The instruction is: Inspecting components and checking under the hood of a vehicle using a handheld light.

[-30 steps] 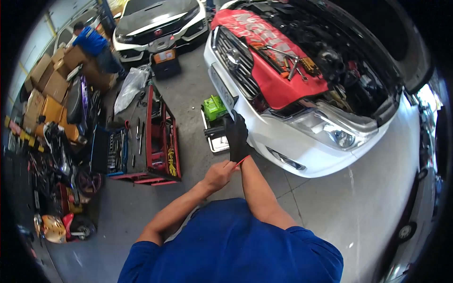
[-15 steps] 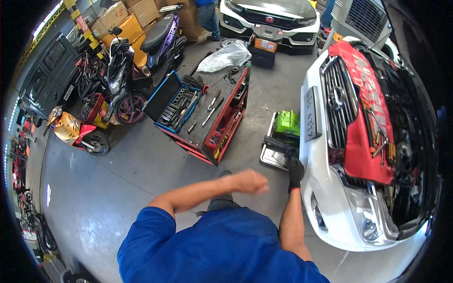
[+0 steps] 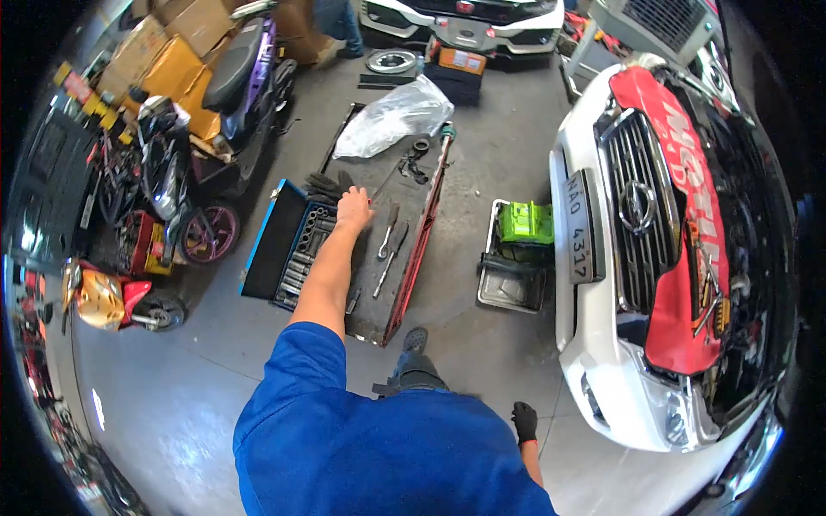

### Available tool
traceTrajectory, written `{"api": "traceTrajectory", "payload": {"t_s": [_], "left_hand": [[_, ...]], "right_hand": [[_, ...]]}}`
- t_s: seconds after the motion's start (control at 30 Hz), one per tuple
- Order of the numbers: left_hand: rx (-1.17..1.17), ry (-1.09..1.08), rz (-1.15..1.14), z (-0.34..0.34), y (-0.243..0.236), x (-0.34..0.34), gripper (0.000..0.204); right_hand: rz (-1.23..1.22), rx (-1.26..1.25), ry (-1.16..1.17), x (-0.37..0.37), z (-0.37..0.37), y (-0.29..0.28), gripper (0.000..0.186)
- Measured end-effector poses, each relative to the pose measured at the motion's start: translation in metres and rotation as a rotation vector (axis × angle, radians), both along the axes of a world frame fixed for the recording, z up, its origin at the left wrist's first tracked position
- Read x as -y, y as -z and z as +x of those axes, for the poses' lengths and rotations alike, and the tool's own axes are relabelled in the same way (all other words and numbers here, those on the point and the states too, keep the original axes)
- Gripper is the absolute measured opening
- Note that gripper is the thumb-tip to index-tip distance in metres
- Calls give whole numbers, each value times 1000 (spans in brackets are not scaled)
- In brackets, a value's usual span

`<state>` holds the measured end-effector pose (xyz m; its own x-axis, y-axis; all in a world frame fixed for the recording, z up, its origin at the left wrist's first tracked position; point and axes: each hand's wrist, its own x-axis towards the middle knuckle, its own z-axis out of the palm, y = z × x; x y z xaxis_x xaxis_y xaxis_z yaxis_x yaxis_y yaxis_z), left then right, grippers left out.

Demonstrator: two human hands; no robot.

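Observation:
My bare left hand (image 3: 354, 209) reaches over the tool cart (image 3: 366, 322). Its fingers curl down on a black work glove (image 3: 345, 180) with a red edge, partly hidden under the hand. Beside my forearm lies an open blue socket set case (image 3: 274, 245) with rows of sockets (image 3: 297, 271). A ratchet (image 3: 388, 230) and a long-handled wrench (image 3: 391, 260) lie on the cart top to the right of the hand. My right hand (image 3: 524, 421), in a black glove with a red cuff, hangs low at my side, fingers curled with nothing visible in them.
A white car (image 3: 594, 310) with its hood raised and a red fender cover (image 3: 667, 335) stands at right. Near its bumper sits a tray (image 3: 512, 288) with a bright green box (image 3: 527, 222). Clear plastic sheeting (image 3: 391, 116) lies beyond the cart. Motorcycles (image 3: 172, 185) stand at left.
My left hand has swung forward and left onto the cart top. My right hand has come away from the tray by the car and dropped to my side. The cart is nearer.

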<state>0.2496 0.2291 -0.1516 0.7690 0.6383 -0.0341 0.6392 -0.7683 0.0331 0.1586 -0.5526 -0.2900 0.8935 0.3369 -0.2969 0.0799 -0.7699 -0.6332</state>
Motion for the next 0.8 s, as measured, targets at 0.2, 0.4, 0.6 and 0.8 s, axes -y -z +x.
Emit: {"api": "traceTrajectory", "payload": {"t_s": [0.2,0.4,0.6,0.8], "left_hand": [[632,-67,-444,36,1,-20,22],[1009,23,-1147,48,-71,126,7],[781,194,-1483,31,-122,300,15],[457,301,-1801,14,-128,422,29]], "right_hand": [[-192,-79,404,-37,6,-73,33],[425,164,496,-213,84,-228,16],[207,588,117,-277,113,-352,50],[158,249,236,-191,86,-335,40]]}}
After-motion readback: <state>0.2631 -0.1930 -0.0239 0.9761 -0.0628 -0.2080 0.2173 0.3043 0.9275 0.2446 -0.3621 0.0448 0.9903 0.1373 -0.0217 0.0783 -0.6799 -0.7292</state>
